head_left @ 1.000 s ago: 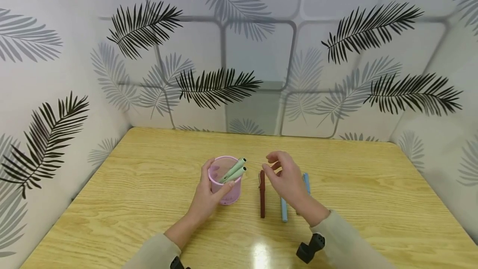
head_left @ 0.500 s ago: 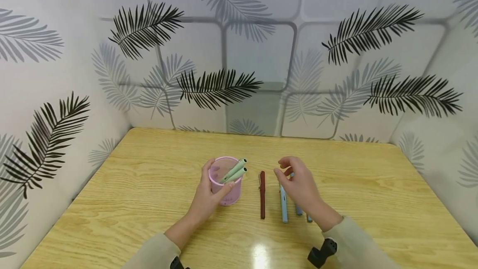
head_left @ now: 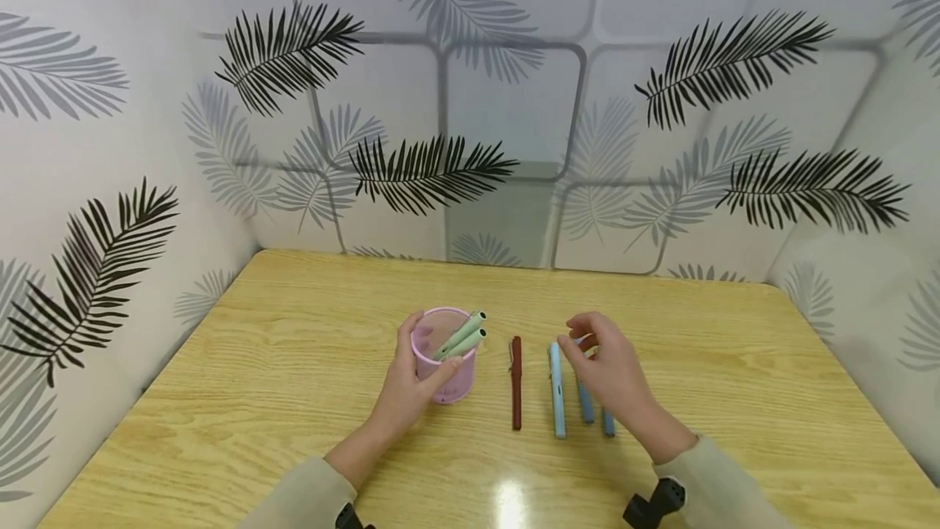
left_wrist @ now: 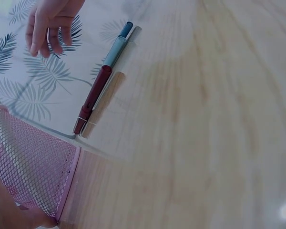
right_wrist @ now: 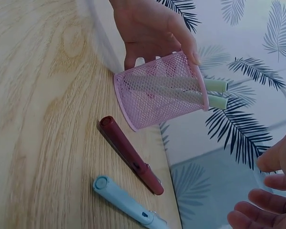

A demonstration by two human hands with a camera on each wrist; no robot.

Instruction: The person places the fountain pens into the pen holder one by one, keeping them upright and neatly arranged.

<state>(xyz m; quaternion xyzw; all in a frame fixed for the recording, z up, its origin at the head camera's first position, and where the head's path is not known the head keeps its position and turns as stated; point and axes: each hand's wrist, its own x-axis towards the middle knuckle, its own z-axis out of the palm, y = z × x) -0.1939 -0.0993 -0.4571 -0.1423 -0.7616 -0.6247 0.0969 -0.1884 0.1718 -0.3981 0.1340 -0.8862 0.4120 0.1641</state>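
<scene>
In the head view my left hand grips a pink mesh pen holder standing on the table. Two pale green pens lean inside it toward the right. My right hand, fingers loosely bent and holding nothing, hovers over the pens on the right. Beneath it lie a blue pen and another blue pen, both partly hidden by the hand. A light blue pen lies just left of them. Between that pen and the holder is a dark red pen with a clip.
The light wood table ends at the back against a wall with a leaf pattern. Similar patterned walls flank both sides. A black strap device sits on the right sleeve.
My right hand has moved rightward, from beside the red pen to over the blue pens, uncovering the light blue pen. The left hand and pen holder have stayed in place.
</scene>
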